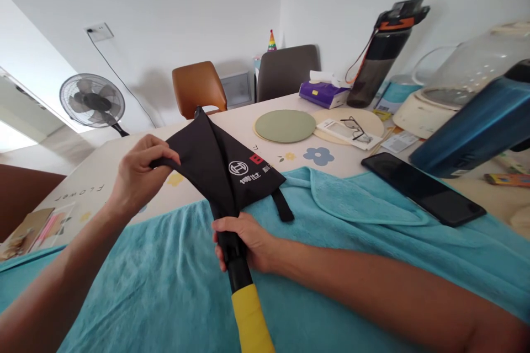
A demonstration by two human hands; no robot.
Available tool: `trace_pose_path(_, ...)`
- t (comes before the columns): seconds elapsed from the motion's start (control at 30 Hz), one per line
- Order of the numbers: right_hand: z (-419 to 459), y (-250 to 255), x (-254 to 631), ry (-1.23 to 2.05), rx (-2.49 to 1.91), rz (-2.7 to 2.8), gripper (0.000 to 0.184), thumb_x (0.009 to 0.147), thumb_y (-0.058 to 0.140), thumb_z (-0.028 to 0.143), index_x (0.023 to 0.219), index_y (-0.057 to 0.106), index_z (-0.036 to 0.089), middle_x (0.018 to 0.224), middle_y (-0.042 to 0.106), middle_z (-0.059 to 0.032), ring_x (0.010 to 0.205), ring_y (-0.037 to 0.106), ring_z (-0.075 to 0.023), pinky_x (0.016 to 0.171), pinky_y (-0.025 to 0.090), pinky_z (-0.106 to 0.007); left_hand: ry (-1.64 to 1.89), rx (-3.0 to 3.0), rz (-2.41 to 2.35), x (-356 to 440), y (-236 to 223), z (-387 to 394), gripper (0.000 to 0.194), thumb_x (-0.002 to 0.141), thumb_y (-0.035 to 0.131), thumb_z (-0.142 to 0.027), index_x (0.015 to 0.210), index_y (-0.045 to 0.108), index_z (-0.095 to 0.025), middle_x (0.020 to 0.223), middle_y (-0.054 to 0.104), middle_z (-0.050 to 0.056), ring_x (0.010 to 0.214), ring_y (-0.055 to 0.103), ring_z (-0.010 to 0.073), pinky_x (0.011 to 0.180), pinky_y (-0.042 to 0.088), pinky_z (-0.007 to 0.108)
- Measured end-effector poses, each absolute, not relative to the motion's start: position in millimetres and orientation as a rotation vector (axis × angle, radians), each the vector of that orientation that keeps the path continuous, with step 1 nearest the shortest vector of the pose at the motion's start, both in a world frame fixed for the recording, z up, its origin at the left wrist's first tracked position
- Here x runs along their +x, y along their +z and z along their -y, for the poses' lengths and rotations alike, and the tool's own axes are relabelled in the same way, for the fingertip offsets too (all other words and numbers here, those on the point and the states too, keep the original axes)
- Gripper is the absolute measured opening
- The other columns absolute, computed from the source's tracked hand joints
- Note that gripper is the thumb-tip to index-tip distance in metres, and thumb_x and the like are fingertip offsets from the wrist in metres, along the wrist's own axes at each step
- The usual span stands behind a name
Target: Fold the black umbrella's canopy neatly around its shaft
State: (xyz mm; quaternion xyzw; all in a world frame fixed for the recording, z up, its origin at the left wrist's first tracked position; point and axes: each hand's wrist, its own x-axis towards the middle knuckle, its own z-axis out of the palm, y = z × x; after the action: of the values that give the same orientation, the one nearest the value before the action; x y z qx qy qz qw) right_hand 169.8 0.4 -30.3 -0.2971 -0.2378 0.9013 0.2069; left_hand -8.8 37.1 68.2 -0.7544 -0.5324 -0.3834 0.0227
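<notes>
A black folding umbrella [207, 160] with white and red printing lies slantwise across the middle, its yellow-and-black handle [250, 317] toward me. My left hand [143, 171] pinches an edge of the loose canopy cloth and holds it out to the left. Lower down, my right hand [248, 240] is wrapped round the gathered cloth and shaft just above the handle. A short black strap [282, 205] hangs from the canopy's right side. Beneath it all is a turquoise towel [157, 281] spread over the table.
A black phone [418, 187] rests on the towel at right. Behind it are a blue bottle [467, 127], a dark water bottle [383, 60], glasses [355, 129], a purple tissue pack [323, 94] and a green placemat [285, 126]. Chairs [199, 85] and a fan [91, 100] stand beyond the table.
</notes>
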Motion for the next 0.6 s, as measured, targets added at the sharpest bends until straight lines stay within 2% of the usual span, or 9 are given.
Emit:
trace_pose_path(0.1, -1, -28, 172, 2.520, -0.767, 0.629, 0.018, 0.070, 0.060, 0.028, 0.070, 0.049, 0.014, 0.058, 0.051, 0.0014, 0.048, 0.052, -0.0114, 0.042, 0.048, -0.026, -1.272, -2.252, 1.870, -20, 58, -29, 0.013, 0.068, 0.048, -0.012, 0.065, 0.059, -0.019, 0.075, 0.051, -0.002, 0.073, 0.049, 0.0110, 0.064, 0.038, 0.022)
trace_pose_path(0.27, -1, -25, 174, 2.545, -0.700, 0.579, 0.031, 0.069, 0.062, 0.041, 0.075, 0.048, 0.014, 0.067, 0.053, 0.0000, 0.049, 0.053, -0.0117, 0.043, 0.048, -0.028, -1.310, -2.177, 2.048, -35, 45, -14, 0.009, 0.067, 0.051, -0.014, 0.064, 0.057, -0.020, 0.076, 0.051, -0.003, 0.072, 0.049, 0.0112, 0.064, 0.040, 0.023)
trace_pose_path(0.47, 2, -29, 169, 2.498, -0.794, 0.656, 0.024, 0.065, 0.067, 0.025, 0.074, 0.047, 0.016, 0.056, 0.052, 0.0031, 0.047, 0.052, -0.0122, 0.040, 0.048, -0.027, -1.273, -2.146, 2.026, -43, 40, -5, 0.013, 0.068, 0.047, -0.014, 0.065, 0.058, -0.020, 0.078, 0.051, -0.002, 0.076, 0.049, 0.0125, 0.066, 0.039, 0.025)
trace_pose_path(0.6, 4, -23, 167, 2.462, -0.882, 0.593, 0.023, 0.066, 0.062, 0.018, 0.073, 0.040, 0.017, 0.052, 0.053, 0.0026, 0.050, 0.059, -0.0162, 0.047, 0.053, -0.033, -1.254, -2.106, 1.987, -43, 34, 0, 0.015, 0.069, 0.046, -0.015, 0.064, 0.058, -0.022, 0.080, 0.050, -0.001, 0.077, 0.050, 0.0147, 0.068, 0.041, 0.030)
